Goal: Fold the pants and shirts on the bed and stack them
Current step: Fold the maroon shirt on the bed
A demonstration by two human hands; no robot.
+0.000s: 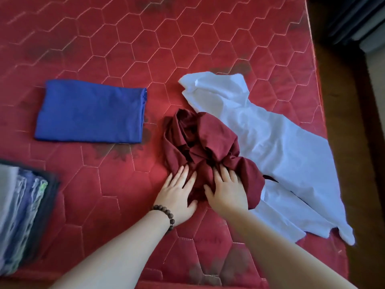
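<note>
Left hand (178,193), right hand (227,189): fingers spread flat, pressing crumpled maroon garment (205,142) mid-bed (104,49). White garment (277,151): unfolded, long axis diagonal. Blue garment (91,111): folded, left. Dark case (44,202): folded fabrics upright inside.

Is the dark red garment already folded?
No. The dark red garment lies bunched in a crumpled heap, with both hands on its near edge.

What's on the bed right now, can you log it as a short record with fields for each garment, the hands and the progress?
surface: red quilted mattress
folded: blue garment, flat rectangle, far left
in work: crumpled maroon garment, partly overlapping the white one
waiting: white garment, spread unfolded
left hand: fingers on maroon cloth
right hand: fingers on maroon cloth
progress: one folded, no stack yet
</note>
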